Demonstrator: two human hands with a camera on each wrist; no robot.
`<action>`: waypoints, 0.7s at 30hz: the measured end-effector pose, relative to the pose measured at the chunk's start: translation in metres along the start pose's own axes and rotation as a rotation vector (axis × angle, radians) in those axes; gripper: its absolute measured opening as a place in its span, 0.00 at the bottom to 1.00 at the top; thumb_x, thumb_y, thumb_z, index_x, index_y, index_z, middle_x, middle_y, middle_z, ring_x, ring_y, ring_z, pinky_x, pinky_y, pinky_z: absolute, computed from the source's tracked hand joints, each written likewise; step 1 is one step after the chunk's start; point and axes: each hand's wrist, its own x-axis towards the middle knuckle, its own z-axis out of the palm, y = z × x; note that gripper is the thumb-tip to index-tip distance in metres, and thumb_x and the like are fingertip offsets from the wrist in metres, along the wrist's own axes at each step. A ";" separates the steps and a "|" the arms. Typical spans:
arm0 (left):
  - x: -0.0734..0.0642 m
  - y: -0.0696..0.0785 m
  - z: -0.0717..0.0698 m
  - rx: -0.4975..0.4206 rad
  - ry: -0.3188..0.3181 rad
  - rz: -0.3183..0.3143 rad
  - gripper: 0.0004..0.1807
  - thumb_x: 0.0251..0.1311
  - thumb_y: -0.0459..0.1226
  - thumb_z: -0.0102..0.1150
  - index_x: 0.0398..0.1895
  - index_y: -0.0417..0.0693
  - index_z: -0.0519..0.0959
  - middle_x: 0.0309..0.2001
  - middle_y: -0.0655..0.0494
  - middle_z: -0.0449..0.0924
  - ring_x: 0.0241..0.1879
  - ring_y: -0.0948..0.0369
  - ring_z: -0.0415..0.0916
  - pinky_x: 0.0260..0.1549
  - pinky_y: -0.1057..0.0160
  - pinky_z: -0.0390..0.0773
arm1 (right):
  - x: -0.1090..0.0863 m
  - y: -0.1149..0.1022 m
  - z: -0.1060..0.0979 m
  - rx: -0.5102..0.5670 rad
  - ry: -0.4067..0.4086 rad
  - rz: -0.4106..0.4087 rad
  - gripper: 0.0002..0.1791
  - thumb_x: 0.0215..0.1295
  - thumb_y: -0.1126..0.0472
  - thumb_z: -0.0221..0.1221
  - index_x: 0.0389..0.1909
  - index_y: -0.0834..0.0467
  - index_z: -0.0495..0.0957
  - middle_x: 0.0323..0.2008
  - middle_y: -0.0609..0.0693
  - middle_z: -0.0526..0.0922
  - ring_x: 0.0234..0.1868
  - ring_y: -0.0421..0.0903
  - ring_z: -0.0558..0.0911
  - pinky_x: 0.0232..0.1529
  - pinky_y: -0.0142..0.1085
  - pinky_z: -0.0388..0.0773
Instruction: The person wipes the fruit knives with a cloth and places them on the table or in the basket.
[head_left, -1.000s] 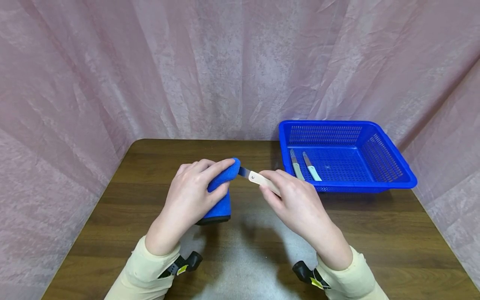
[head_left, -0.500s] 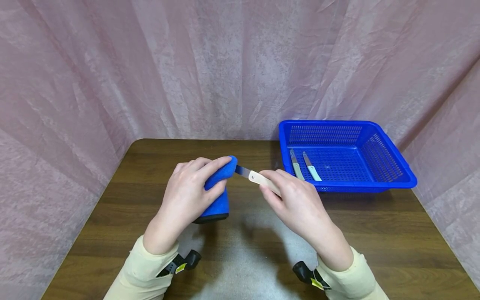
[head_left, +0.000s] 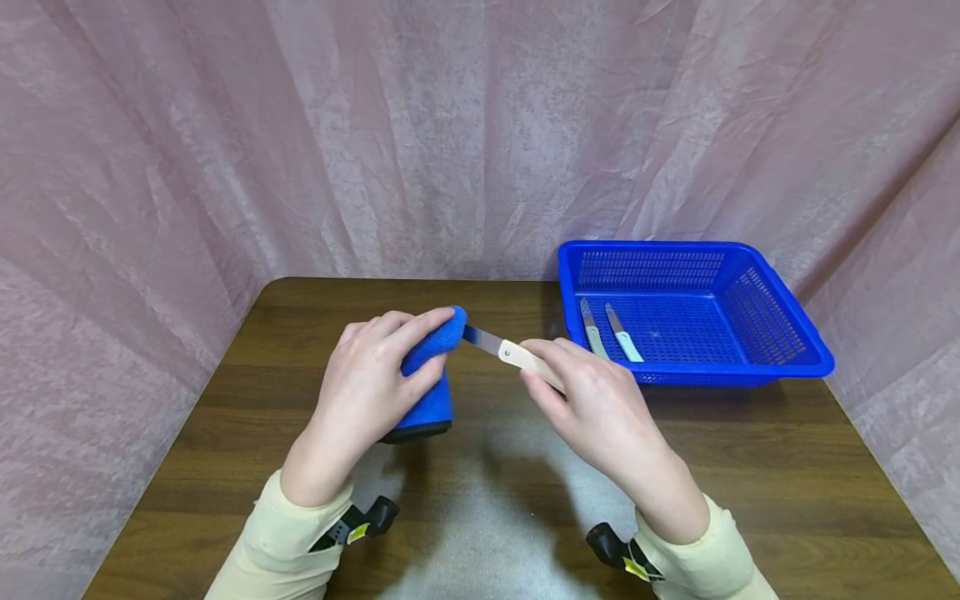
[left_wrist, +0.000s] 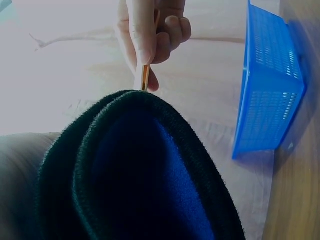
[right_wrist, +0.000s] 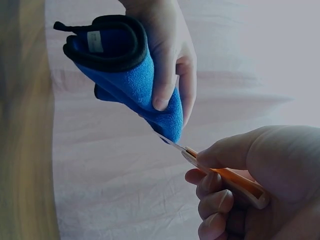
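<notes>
My left hand [head_left: 367, 371] pinches a folded blue cloth [head_left: 431, 406] with dark edging, thumb on the near side and fingers over the top. The cloth wraps the blade of a folding knife [head_left: 525, 361], whose tip end is hidden in the fold. My right hand [head_left: 588, 396] grips the knife by its cream handle, with the bare part of the blade showing between handle and cloth. In the right wrist view the knife [right_wrist: 227, 177] has an orange inner side and the cloth [right_wrist: 127, 82] carries a small white label. Both hands are above the table.
A blue plastic basket [head_left: 806, 354] stands at the back right of the wooden table [head_left: 247, 392]. Two more folding knives lie in it with blades out, a greenish knife [head_left: 593, 332] and a pale-blue-handled knife [head_left: 624, 335]. Pink curtains [head_left: 420, 150] hang behind the table.
My left hand and the cloth have slid left and slightly away along the blade, so more of the blade shows. The right hand and knife have hardly moved.
</notes>
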 end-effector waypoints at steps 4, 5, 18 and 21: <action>0.000 -0.002 -0.001 0.005 -0.003 -0.007 0.27 0.67 0.40 0.75 0.70 0.61 0.86 0.50 0.51 0.90 0.48 0.51 0.87 0.53 0.41 0.78 | 0.000 0.000 -0.001 0.001 0.002 0.004 0.13 0.78 0.57 0.65 0.59 0.52 0.88 0.39 0.41 0.85 0.31 0.42 0.77 0.31 0.43 0.77; 0.000 -0.003 -0.001 0.006 -0.003 -0.009 0.27 0.67 0.40 0.75 0.70 0.61 0.86 0.50 0.51 0.90 0.49 0.51 0.87 0.53 0.41 0.78 | 0.000 0.000 -0.001 0.001 0.002 0.004 0.13 0.78 0.57 0.65 0.59 0.52 0.88 0.39 0.40 0.85 0.31 0.42 0.77 0.31 0.43 0.77; 0.001 -0.010 -0.004 0.009 -0.008 -0.051 0.27 0.68 0.40 0.72 0.71 0.61 0.85 0.52 0.50 0.90 0.51 0.51 0.86 0.55 0.40 0.78 | -0.001 -0.001 -0.003 0.017 0.007 0.002 0.14 0.79 0.56 0.65 0.59 0.52 0.88 0.40 0.40 0.85 0.31 0.42 0.77 0.31 0.42 0.76; 0.002 -0.011 -0.005 0.008 -0.006 -0.059 0.27 0.68 0.40 0.72 0.71 0.61 0.86 0.53 0.50 0.90 0.52 0.51 0.86 0.56 0.40 0.77 | -0.001 -0.002 -0.003 0.024 0.007 0.003 0.14 0.79 0.56 0.65 0.60 0.51 0.88 0.39 0.40 0.85 0.31 0.42 0.76 0.31 0.42 0.76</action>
